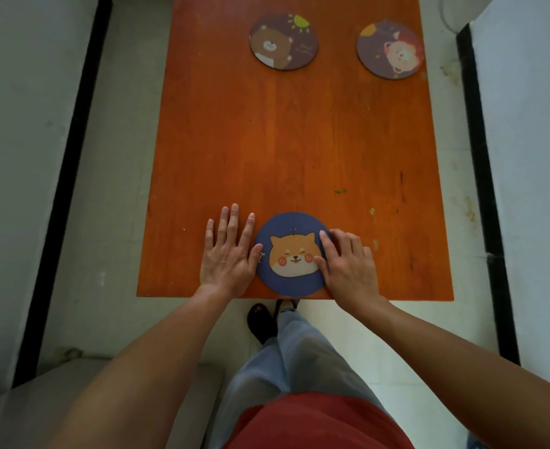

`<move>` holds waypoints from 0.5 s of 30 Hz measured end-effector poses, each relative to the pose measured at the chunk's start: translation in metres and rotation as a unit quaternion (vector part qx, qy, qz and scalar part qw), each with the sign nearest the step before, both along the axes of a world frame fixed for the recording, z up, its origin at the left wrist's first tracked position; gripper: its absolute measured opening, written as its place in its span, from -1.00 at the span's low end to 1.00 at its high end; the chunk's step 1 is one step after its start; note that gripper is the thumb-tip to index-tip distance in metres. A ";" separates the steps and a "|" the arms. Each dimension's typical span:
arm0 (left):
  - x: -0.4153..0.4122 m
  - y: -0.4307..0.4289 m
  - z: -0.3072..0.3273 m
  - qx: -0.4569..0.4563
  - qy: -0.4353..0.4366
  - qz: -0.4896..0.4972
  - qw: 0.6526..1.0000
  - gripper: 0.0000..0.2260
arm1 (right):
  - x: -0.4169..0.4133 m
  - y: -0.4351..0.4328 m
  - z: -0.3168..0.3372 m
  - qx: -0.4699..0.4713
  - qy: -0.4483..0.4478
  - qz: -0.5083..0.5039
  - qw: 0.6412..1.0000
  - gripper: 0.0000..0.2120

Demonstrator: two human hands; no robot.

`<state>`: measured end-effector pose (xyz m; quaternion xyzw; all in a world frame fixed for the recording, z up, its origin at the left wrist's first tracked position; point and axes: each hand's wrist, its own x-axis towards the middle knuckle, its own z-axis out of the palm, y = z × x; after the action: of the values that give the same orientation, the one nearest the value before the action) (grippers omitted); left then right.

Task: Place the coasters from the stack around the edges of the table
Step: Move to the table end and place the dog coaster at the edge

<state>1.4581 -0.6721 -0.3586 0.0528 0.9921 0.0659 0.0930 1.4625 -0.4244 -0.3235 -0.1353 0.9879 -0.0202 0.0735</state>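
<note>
A round blue coaster with an orange dog face [291,254] lies at the near edge of the orange wooden table [293,140]. My left hand [229,254] rests flat on the table to its left, fingers spread, thumb touching the coaster's rim. My right hand [348,264] rests on the coaster's right side, with thumb and fingertips on its surface. Whether more coasters lie under it I cannot tell. At the far end lie a purple coaster with a brown bear [284,41] and a purple coaster with a pink lion [390,50] near the right edge.
Pale tiled floor surrounds the table. White walls with black baseboards [72,163] run along both sides. My legs in light trousers and a dark shoe [260,322] stand at the near table edge. A beige cushion [24,400] sits at lower left.
</note>
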 end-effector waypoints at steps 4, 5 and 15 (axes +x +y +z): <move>0.000 0.001 0.002 -0.006 -0.016 -0.007 1.000 -0.43 | -0.006 0.003 0.005 0.019 -0.013 0.024 0.999 -0.51; 0.000 0.001 0.004 -0.010 -0.027 -0.010 1.000 -0.43 | -0.009 0.005 0.007 0.018 -0.018 0.033 0.999 -0.52; -0.047 -0.045 0.086 -0.006 -0.108 -0.049 0.993 -0.68 | -0.114 -0.057 0.051 0.001 -0.032 0.121 0.992 -0.64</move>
<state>1.4116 -0.7173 -0.2727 0.0929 0.9728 0.0609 0.2035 1.3482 -0.4815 -0.2722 -0.2534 0.9613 -0.0150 0.1074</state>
